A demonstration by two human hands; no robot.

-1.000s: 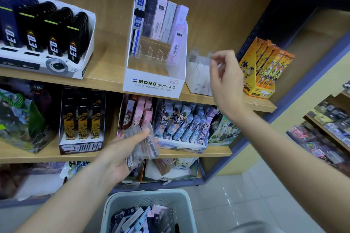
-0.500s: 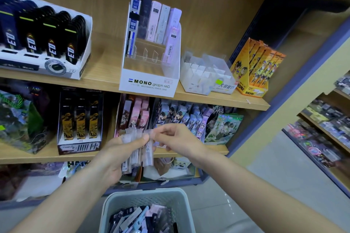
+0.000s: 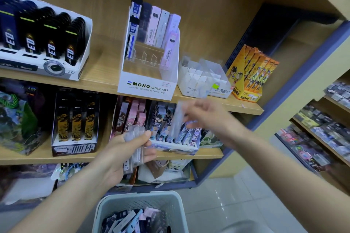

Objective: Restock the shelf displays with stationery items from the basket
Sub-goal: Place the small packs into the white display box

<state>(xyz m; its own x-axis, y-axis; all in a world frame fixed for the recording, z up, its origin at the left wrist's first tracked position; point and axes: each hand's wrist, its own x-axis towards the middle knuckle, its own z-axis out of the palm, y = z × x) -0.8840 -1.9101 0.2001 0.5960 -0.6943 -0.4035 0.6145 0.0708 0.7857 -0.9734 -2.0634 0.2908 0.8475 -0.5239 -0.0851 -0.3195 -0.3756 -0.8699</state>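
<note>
1. Head view, counts: two hands are up in front of the shelving. The left hand grips a bundle of clear cases between thumb and curled fingers. The cases overlap, so their number cannot be told. The right hand is blurred, and its curled fingers pinch a single clear case held roughly upright.
2. The MONO display holds seven lead cases, five in the back row and two in front. The front two stand at the left and right ends with three vacant slots between them.
3. Beside it stands one clear divided tray, and next to that one orange box of printed packs. One black-case display stands at the far left.
4. One pale basket at the bottom edge is full of mixed stationery packs.
5. Surface and room: the wooden upper shelf carries those four displays. The middle shelf carries one black-and-gold box and a cartoon-print display. A glossy tiled floor runs to a second shelving unit at the right.
6. Edges and open room: bare board lies between the black-case display and the MONO display. The MONO display and the tray stand at the shelf's front edge. The right hand is just below that edge, under the tray. Both hands are above the basket.
</note>
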